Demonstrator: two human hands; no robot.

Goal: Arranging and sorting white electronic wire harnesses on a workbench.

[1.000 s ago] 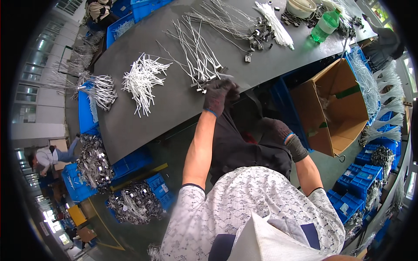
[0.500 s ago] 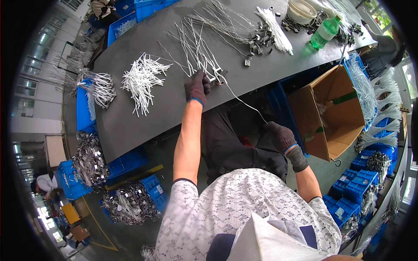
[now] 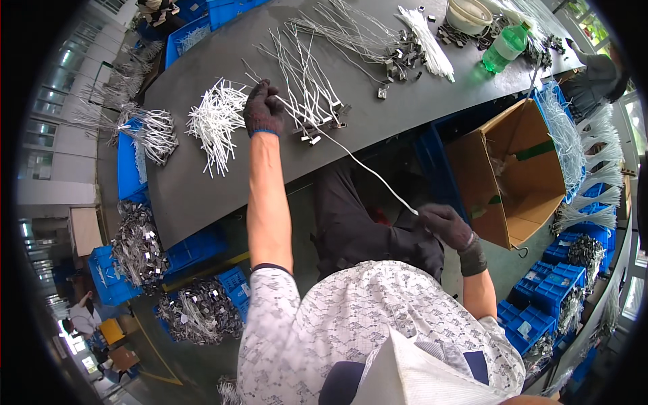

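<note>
Left hand: gloved, fingers pinching one end of a white cable on the dark table.
Right hand: gloved, clenched on the cable's other end.

Dark grey work table, long, carrying loose wire stock and small items.

Contents lying on top: heap of short white ties toward the left; fan of long thin wires with metal end clips at the middle; further bundle of grey wires behind it; strip of white ties with small dark metal clips beside it; pale bowl and green plastic bottle at the far right end.
</note>
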